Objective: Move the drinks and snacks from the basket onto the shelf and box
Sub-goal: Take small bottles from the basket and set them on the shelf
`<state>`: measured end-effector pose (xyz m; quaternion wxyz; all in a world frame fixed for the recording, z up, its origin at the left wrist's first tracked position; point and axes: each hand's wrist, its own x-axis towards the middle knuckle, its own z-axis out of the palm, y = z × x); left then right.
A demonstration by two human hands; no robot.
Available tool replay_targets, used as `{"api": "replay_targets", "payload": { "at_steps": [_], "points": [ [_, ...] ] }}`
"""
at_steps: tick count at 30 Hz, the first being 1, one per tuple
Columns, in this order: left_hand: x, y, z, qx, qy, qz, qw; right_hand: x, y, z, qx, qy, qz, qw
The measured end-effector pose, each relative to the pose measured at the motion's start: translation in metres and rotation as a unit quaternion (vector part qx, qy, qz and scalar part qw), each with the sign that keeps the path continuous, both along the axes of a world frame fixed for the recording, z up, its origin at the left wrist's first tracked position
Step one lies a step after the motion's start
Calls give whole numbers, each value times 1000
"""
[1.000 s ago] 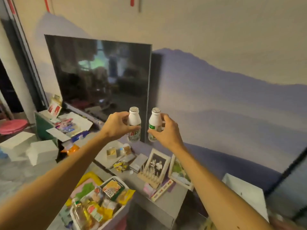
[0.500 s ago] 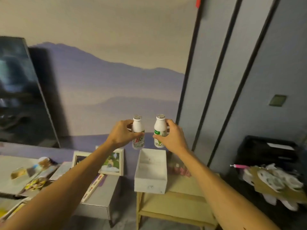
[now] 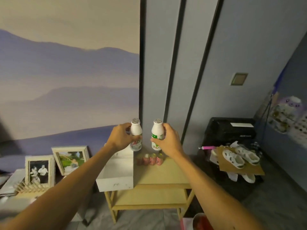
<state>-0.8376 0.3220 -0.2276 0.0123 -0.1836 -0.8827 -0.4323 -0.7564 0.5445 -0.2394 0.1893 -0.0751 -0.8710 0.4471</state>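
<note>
Head view: a red-label bottle (image 3: 136, 132) is held upright in the left hand (image 3: 120, 138) and a green-label bottle (image 3: 157, 131) in the right hand (image 3: 168, 142), fingers curled round each, above the shelf (image 3: 166, 174) and box (image 3: 116, 182). The pink drinks (image 3: 150, 159) below could be knocked over if the bottles are lowered too fast.

On my feed, the left forearm (image 3: 66, 183) comes in bare from the lower left, the right forearm (image 3: 209, 185) bare from the lower right; left hand (image 3: 120, 138) and right hand (image 3: 170, 141) are bare too.
</note>
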Motion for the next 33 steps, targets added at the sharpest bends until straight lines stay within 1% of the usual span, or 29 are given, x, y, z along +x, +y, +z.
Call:
{"api": "replay_targets", "payload": {
  "at_steps": [5, 11, 14, 16, 19, 22, 24, 27, 30, 33],
  "points": [
    [-42, 26, -50, 11, -53, 25, 998, -38, 16, -47, -4, -44, -24, 999],
    [-65, 59, -138, 25, -117, 57, 991, -73, 30, -131, -21, -82, -19, 996],
    [-69, 77, -186, 33, -122, 81, 989, -87, 36, -176, -59, -94, -22, 994],
    [-71, 92, -221, 34, -130, 108, 985, -99, 42, -212, -80, -101, -20, 991],
    [-78, 116, -282, 62, -156, 152, 974, -119, 51, -273, -96, -118, -8, 988],
    [-91, 132, -340, 36, -190, 195, 961, -139, 56, -337, -109, -153, 3, 982],
    [-102, 134, -374, 20, -189, 215, 958, -152, 57, -372, -104, -163, 14, 981],
    [-111, 129, -412, 38, -162, 223, 960, -167, 53, -413, -101, -159, 23, 982],
    [-112, 128, -434, 57, -133, 221, 965, -174, 43, -437, -89, -138, 14, 986],
    [-117, 132, -442, 96, -117, 222, 963, -180, 33, -447, -94, -125, 22, 987]
  ]
}}
